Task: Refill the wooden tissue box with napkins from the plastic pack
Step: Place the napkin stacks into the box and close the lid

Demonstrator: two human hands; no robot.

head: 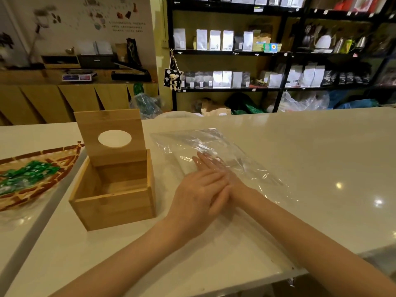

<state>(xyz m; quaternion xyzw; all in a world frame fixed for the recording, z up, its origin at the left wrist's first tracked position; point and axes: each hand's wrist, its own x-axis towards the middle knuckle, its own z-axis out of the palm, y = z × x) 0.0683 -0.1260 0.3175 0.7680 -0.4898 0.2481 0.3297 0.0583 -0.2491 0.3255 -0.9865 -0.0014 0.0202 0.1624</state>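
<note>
Plastic pack (214,159): we see it flat on the table (321,157), long axis running away from us, leftward.
Right hand (214,168): flat, slid inside its near mouth.
Left hand (197,196): gripping the right wrist.
Wooden tissue box (113,189): left of our hands, lid (111,133) upright.

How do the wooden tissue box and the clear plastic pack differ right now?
The wooden tissue box stands rigid and upright with its hinged lid raised; the clear plastic pack lies flat and crumpled. The box is opaque and looks empty; the pack is see-through, with the right hand reaching inside it. Neither hand touches the box; the left hand rests at the pack's opening. Both sit on the white counter.
</note>
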